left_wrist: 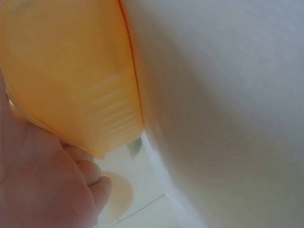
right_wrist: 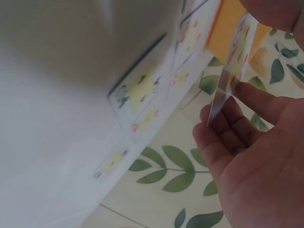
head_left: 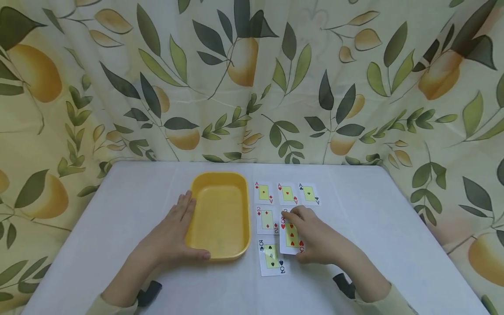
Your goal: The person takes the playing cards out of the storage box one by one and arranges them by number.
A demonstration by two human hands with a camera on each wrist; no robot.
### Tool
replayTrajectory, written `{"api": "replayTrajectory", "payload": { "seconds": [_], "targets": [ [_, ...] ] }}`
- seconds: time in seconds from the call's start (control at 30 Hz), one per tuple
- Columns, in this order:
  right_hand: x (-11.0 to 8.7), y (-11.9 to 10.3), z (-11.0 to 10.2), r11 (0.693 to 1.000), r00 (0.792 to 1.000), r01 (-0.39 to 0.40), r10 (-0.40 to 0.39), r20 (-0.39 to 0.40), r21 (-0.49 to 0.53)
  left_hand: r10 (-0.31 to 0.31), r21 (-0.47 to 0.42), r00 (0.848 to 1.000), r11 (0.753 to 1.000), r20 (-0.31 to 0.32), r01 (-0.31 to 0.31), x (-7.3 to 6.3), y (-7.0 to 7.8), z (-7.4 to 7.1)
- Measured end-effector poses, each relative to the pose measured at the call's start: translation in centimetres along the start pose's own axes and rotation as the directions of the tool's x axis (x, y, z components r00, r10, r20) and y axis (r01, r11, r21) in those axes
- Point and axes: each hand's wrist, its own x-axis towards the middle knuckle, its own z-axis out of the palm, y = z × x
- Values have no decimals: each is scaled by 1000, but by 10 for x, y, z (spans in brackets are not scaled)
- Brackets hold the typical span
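Observation:
My right hand (head_left: 313, 234) pinches a three of hearts (head_left: 292, 239) by its edges. In the right wrist view that card (right_wrist: 232, 71) is held on edge between thumb and fingers, above the table. Near it lie a two of diamonds (head_left: 267, 220) and a black three (head_left: 271, 258). Behind these, a row holds the ace of diamonds (head_left: 263, 192), ace of hearts (head_left: 287, 193) and a black ace (head_left: 309, 193). A black-suited card (right_wrist: 141, 92) shows in the right wrist view. My left hand (head_left: 173, 232) rests along the yellow tray's (head_left: 247, 218) left side, fingers straight.
White cloth covers the table (head_left: 378, 210). Behind it hangs a leaf-and-fruit patterned curtain (head_left: 252, 109). The tray stands just left of the cards, its rim close to the left column. A dark strap (head_left: 149, 293) sits at my left wrist.

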Motion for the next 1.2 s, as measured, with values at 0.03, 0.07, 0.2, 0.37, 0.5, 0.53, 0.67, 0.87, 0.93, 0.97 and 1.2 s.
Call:
{"api": "replayTrajectory", "payload": {
  "seconds": [0.03,0.07,0.2,0.37,0.5,0.53,0.67,0.87,0.93,0.97,1.2],
  "targets": [
    [-2,2,1,1000,1000,0,0,6,3,-5,-1,1000,1000,3,5,0,0,0],
    [-4,4,2,1000,1000,1,-1,11,5,-5,0,1000,1000,4,5,1,0,0],
    [-9,9,8,1000,1000,2,-3,16,10,2,4,1000,1000,3,-2,2,0,0],
    [-15,14,17,999,999,-31,30,43,16,3,4,1000,1000,7,-3,4,-1,1],
    [-20,19,21,999,997,-37,36,61,15,-6,4,1000,1000,17,6,8,0,2],
    [-21,20,22,999,997,-39,38,62,17,-10,4,1000,1000,18,10,8,0,2],
    [-21,21,24,999,998,-34,33,55,20,-12,6,1000,1000,19,12,9,0,-2],
    [-22,20,27,1000,998,-22,21,64,18,-13,1,1000,1000,17,13,6,-4,-3],
    [-22,21,27,999,996,-44,43,72,21,-8,6,1000,1000,13,8,4,-4,-3],
    [-22,22,26,998,996,-56,54,72,20,-5,6,1000,1000,12,4,4,-4,-3],
    [-14,31,0,992,996,-65,70,-50,109,1,11,1000,1000,9,-1,5,-3,-5]
  ]
}}
